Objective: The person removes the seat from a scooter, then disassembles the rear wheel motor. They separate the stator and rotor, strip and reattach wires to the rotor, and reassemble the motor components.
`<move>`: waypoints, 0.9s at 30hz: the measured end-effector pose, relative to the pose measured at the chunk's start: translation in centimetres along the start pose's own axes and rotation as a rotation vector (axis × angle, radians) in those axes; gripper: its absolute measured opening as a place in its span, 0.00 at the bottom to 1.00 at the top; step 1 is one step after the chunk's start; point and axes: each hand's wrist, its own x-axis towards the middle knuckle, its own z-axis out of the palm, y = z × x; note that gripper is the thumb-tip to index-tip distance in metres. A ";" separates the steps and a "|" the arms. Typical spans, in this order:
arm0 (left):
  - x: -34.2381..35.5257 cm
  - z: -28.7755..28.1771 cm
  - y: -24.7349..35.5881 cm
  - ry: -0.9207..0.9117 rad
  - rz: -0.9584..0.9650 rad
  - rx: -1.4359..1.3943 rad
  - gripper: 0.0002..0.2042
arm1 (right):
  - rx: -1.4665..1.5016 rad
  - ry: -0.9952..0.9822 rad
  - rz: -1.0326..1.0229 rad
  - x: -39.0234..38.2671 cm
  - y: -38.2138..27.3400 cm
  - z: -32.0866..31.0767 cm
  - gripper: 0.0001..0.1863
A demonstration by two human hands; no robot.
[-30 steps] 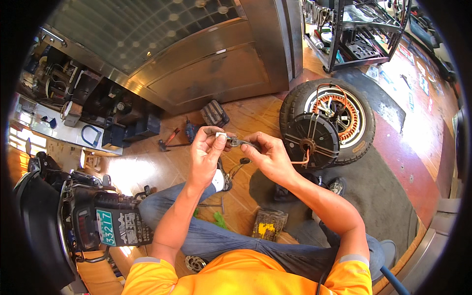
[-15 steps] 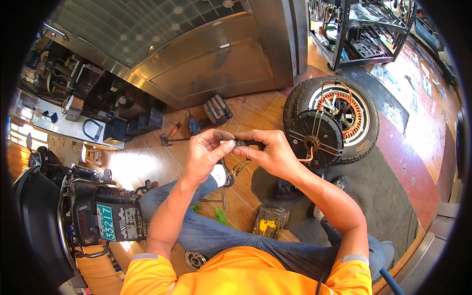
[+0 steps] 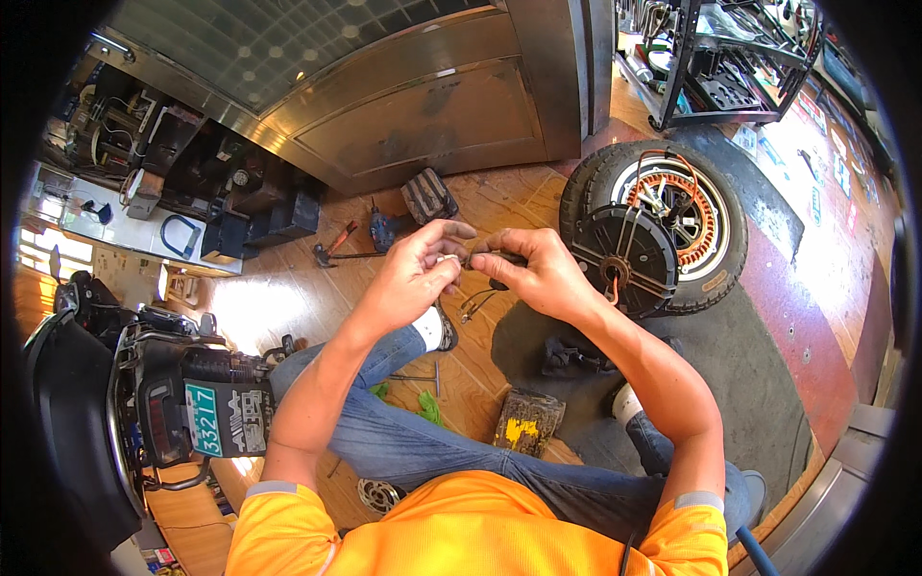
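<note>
Above my lap, both hands meet at a thin dark cable (image 3: 513,258). My right hand (image 3: 543,274) pinches it between thumb and fingers. Close against that grip, my left hand (image 3: 419,276) is closed, thumb to fingertips; something small and pale shows there, too small to name. Loose wire ends (image 3: 471,307) hang below the hands. To the right, a motor wheel (image 3: 706,288) with a ring of copper windings (image 3: 711,216) lies on the floor. A round black motor cover (image 3: 629,252) leans on it, an orange wire at its hub.
A wooden block (image 3: 528,422) with yellow paint lies before my legs. Beyond my hands are a hammer (image 3: 336,240), a blue power tool (image 3: 384,228) and a dark striped block (image 3: 429,197). A scooter (image 3: 182,394) stands left, a tool cart (image 3: 735,72) far right.
My hands have shifted up slightly and the left fingertips have lifted away from the right ones. Less of the dark cable shows between them; the view has tilted a little.
</note>
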 end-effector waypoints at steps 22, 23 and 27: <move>-2.6 -5.0 4.0 0.015 0.043 0.680 0.14 | -0.087 -0.169 0.045 -1.6 5.8 1.6 0.23; -2.6 -5.3 3.9 0.021 0.022 0.670 0.14 | -0.023 -0.185 0.043 -1.9 5.7 1.4 0.24; -3.0 -6.0 3.2 0.039 0.034 0.574 0.14 | 0.112 -0.207 0.066 -2.5 4.8 0.7 0.24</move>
